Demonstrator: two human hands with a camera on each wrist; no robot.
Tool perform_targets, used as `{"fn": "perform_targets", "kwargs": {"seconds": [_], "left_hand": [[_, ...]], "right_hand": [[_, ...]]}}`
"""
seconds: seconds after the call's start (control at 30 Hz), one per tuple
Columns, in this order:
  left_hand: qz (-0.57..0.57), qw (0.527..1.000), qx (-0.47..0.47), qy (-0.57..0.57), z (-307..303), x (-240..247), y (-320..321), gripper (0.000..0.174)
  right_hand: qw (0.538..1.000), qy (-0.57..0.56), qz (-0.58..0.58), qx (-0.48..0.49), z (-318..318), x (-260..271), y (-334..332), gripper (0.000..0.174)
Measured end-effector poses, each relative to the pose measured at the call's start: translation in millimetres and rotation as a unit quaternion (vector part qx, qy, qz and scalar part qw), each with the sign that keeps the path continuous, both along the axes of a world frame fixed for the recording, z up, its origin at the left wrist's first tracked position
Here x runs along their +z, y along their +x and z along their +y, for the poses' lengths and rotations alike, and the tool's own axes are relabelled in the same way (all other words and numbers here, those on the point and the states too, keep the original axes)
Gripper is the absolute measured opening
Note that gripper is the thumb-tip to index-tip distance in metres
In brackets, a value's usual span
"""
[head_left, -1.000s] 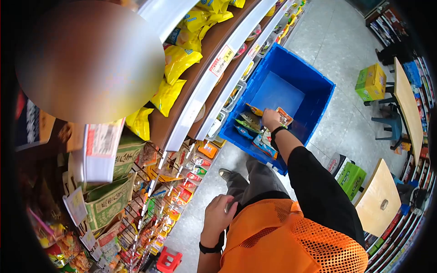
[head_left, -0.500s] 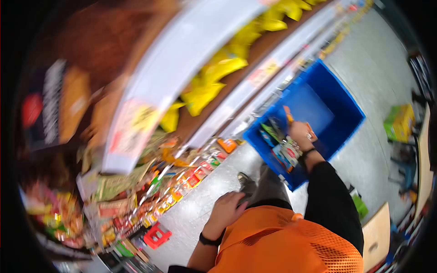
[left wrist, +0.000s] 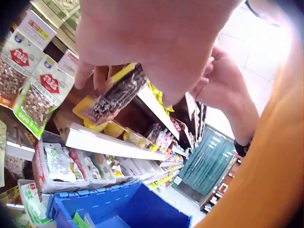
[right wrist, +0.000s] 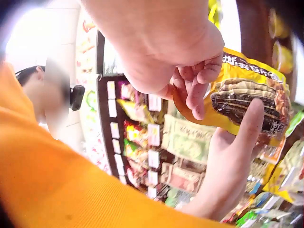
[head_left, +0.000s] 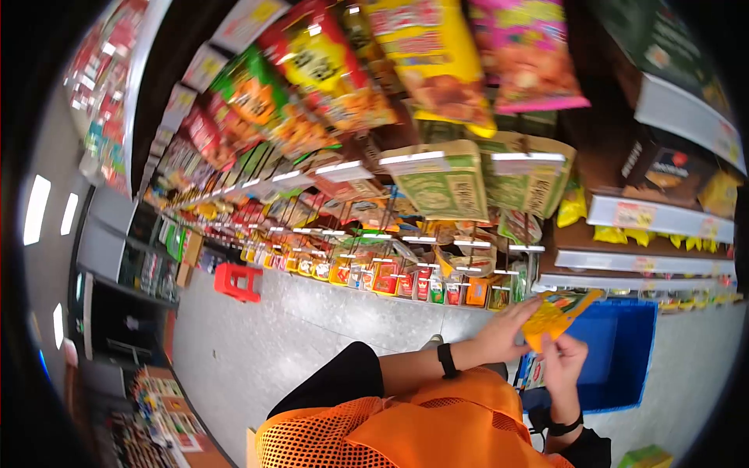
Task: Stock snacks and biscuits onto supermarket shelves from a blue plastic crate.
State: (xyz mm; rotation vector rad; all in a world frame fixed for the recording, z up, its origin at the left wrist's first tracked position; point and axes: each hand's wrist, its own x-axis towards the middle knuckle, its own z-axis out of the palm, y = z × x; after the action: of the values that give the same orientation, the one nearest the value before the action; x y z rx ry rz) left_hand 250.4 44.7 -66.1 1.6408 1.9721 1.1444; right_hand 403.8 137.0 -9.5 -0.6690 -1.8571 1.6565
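I have a yellow snack bag point(head_left: 555, 313) in both hands. My left hand point(head_left: 503, 335) holds it with the fingers bent in, and one finger or thumb lies across its front. My right hand point(head_left: 566, 363) pinches a bottom corner, so neither grip is wide. The bag is up in the air, higher than the blue crate point(head_left: 643, 355), near its edge. Some packets point(head_left: 533, 372) sit in the crate. In front of me, green paper packs point(head_left: 437, 183) hang on the rack. I think this step is just holding the bag and turning it to look. The next move, I guess, calls for one hand to keep a good pinch while the other lets go.
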Motion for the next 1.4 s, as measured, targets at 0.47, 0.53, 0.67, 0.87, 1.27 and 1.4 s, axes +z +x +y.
{"fn": "perform_targets", "kwargs": {"seconds": [0.47,0.53,0.67,0.87,1.27,1.4], "left_hand": [[-0.344,0.922,0.127,0.127,-270.8,-7.0,-203.4,0.056],[-0.351,0.920,0.121,0.125,-307.2,-14.3,-239.7,0.062],[-0.400,0.896,0.141,0.129,-351.2,-0.6,-308.3,0.043],[-0.445,0.859,0.172,0.187,-346.7,17.6,-376.6,0.035],[-0.358,0.907,0.091,0.201,-329.0,47.1,-428.0,0.045],[-0.332,0.924,0.051,0.182,-330.9,56.0,-439.5,0.045]], "right_hand": [[0.952,0.288,0.077,0.068,-130.6,10.5,-244.5,0.050],[0.956,0.274,0.042,0.093,-163.7,-4.4,-282.5,0.045],[0.957,0.047,-0.030,0.285,-211.6,-9.9,-345.7,0.029],[0.967,0.083,-0.034,0.238,-223.5,5.2,-419.1,0.019],[0.977,0.156,0.040,0.138,-224.1,31.0,-427.8,0.016],[0.973,0.169,0.094,0.124,-226.9,33.1,-432.2,0.016]]}}
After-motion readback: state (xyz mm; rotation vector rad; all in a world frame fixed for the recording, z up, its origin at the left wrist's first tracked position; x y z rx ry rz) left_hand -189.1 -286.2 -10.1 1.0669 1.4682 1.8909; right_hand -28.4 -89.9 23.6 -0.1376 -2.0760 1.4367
